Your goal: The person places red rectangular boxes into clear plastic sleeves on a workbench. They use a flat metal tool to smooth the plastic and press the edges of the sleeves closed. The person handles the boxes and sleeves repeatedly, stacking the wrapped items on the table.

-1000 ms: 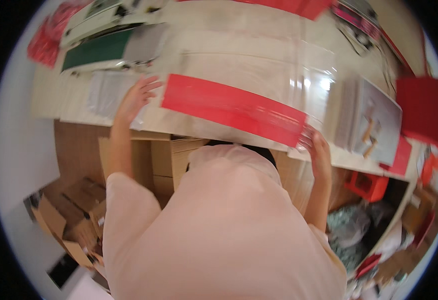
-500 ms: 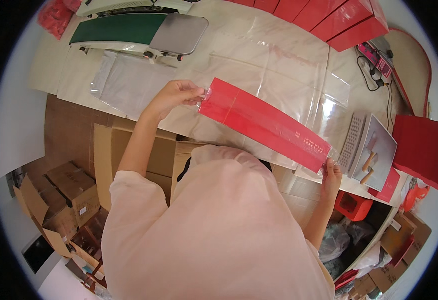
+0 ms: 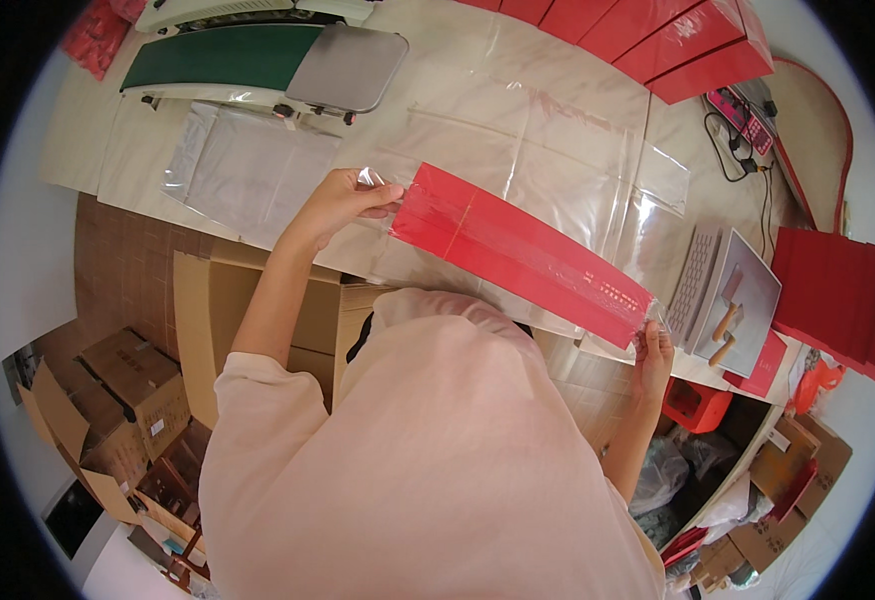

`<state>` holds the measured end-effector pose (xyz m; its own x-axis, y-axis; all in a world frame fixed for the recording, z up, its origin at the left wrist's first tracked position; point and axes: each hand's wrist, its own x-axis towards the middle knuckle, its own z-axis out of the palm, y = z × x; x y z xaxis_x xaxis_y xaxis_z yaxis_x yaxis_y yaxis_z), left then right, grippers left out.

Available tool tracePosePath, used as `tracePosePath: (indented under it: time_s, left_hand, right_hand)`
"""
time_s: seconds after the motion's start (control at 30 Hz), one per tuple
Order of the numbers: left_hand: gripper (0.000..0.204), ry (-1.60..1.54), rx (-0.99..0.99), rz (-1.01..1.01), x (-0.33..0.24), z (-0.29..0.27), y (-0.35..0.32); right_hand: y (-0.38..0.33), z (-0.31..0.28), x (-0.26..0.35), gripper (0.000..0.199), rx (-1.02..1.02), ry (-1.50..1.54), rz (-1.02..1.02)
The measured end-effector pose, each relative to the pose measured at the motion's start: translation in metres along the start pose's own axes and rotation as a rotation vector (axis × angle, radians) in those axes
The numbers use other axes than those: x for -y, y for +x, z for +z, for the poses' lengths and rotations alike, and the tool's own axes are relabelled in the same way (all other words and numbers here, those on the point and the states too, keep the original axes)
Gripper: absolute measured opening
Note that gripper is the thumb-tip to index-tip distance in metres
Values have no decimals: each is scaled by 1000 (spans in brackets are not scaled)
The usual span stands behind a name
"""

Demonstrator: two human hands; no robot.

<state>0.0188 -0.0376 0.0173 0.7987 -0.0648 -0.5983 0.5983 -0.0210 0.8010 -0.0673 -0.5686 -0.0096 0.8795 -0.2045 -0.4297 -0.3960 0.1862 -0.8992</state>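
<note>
A long red box (image 3: pixel 523 255) in a clear plastic wrap slants across in front of me, its left end farther away than its right. My left hand (image 3: pixel 353 200) pinches the wrap at the left end, with a shiny flap of film sticking up by the thumb. At the right end, my right hand (image 3: pixel 653 350) is closed on the wrap beside the printed part of the box. Under and beyond the box, clear plastic film (image 3: pixel 568 160) lies on the pale marbled table (image 3: pixel 448 60).
A conveyor machine (image 3: pixel 228 60) with a green belt stands at far left, plastic bags (image 3: pixel 248 160) in front of it. Red boxes (image 3: pixel 658 50) line the far edge. A laptop (image 3: pixel 738 300), cables and a red stack (image 3: pixel 833 295) are at right. An open carton (image 3: pixel 258 320) sits below the table edge.
The left hand has shifted slightly, and a flap of film now stands up beside its thumb. The box stays held at both ends in nearly the same position.
</note>
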Motion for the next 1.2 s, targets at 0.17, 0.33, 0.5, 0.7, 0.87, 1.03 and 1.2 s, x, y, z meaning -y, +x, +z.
tracePosePath:
  time_s: [0.17, 0.33, 0.5, 0.7, 0.87, 1.03, 1.2]
  left_hand:
    - [34, 3, 53, 16, 2, -3, 0]
    - [52, -229, -52, 45, 19, -15, -6]
    - [59, -373, -78, 43, 44, -31, -9]
    - [62, -331, 31, 142, 48, -24, -8]
    - [66, -392, 79, 123, 71, -54, 7]
    - [58, -572, -126, -79, 88, -55, 37]
    - [37, -1038, -91, -437, 226, -129, 100]
  right_hand:
    - [5, -4, 6, 18, 63, 59, 57]
    - [4, 7, 22, 30, -86, -29, 50]
    - [5, -4, 28, 45, -90, -43, 126]
    - [18, -3, 11, 58, -159, 26, 132]
    - [25, -2, 17, 45, -364, 25, -89]
    - [11, 19, 39, 25, -664, -126, -438]
    - [-6, 119, 36, 40, -338, -577, -717]
